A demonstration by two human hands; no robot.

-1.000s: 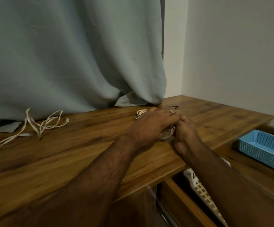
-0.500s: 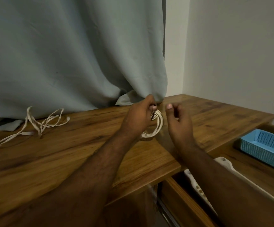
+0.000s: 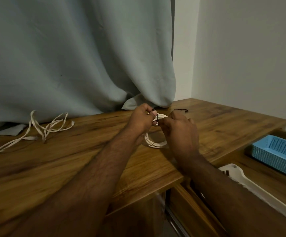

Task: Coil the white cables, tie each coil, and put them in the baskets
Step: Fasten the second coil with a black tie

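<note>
1. The coiled cable (image 3: 156, 142) is held up off the wooden desk (image 3: 70, 168) near its far edge, just in front of the curtain (image 3: 79, 57), probably so that both hands can reach round the bundled loops to work the tie.
2. The left hand (image 3: 141, 121) pinches the top of the coil between thumb and curled fingers, which keeps the loops stacked together where the dark tie (image 3: 158, 119) crosses them; the lower part of the coil hangs below the hand.
3. The right hand (image 3: 181, 130) comes in from the right, fingers curled, its fingertips meeting the tie at the top of the coil; it appears to pinch the tie's end (the exact contact is hidden behind the knuckles).
4. Both forearms reach forward from the near edge and converge at the coil, wrists slightly raised.
5. A second loose cable (image 3: 44, 129) lies uncoiled on the desk, well to the left, waiting its turn by my judgement.
6. A spare black tie (image 3: 181, 110) lies on the desk just beyond the right hand, within easy reach.
7. The blue basket (image 3: 279, 151) sits far right on a lower surface, and a white basket (image 3: 250, 183) lies near right, below the desk edge, both close enough to receive tied coils.
</note>
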